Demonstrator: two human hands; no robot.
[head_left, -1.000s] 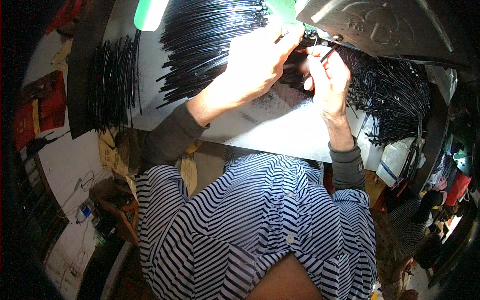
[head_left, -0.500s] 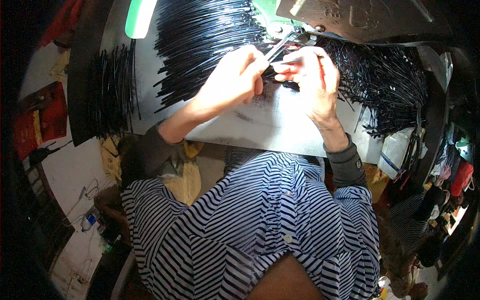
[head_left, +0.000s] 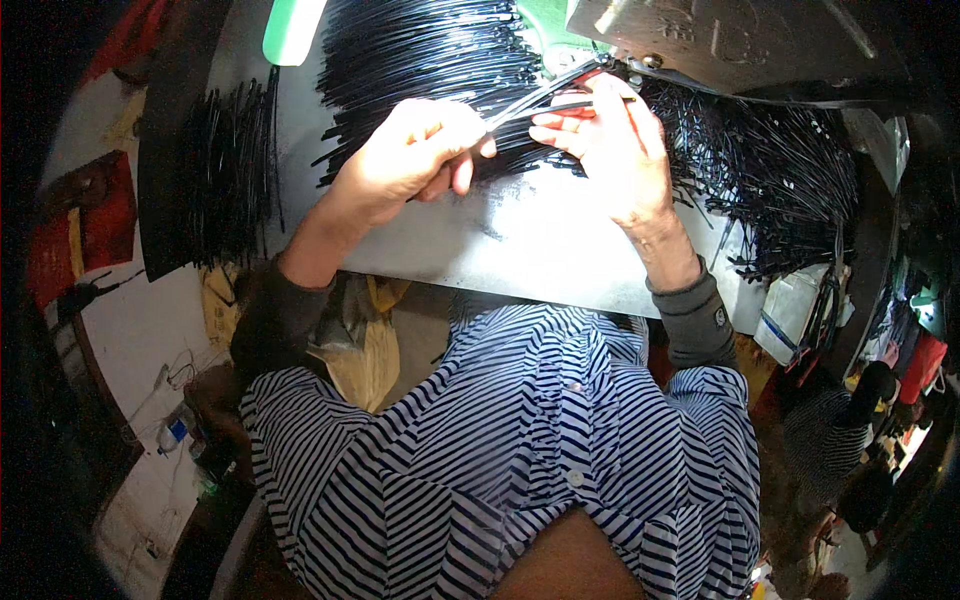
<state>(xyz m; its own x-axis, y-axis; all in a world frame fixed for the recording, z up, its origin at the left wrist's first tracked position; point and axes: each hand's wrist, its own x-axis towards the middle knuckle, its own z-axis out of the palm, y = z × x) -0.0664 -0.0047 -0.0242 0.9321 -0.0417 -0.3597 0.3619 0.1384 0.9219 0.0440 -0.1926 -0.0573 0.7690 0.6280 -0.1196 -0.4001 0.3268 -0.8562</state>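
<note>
My left hand (head_left: 415,150) is closed around thin black cables (head_left: 540,95), which slant up to the right toward the metal head of a green machine (head_left: 556,58). Over on the right, my right hand (head_left: 630,155) pinches a dark cable end (head_left: 575,104) between thumb and forefinger, its other fingers loosely bent. The cables look glossy under the strong light, and their tips by the machine are too small to make out. Beyond my hands lies a broad pile of black cables (head_left: 420,60) in parallel rows.
A tangled heap of black cables (head_left: 780,180) lies right of my hands, beside a worn metal cover (head_left: 740,45). Another bundle (head_left: 230,170) lies at the left of the pale tabletop (head_left: 480,255). A green-and-white lamp (head_left: 293,30) hangs over the far side. A person (head_left: 830,430) is visible at the right.
My left hand has moved left and slightly down, away from my right hand, with the cables in it. My right hand has shifted only a little, turning slightly.
</note>
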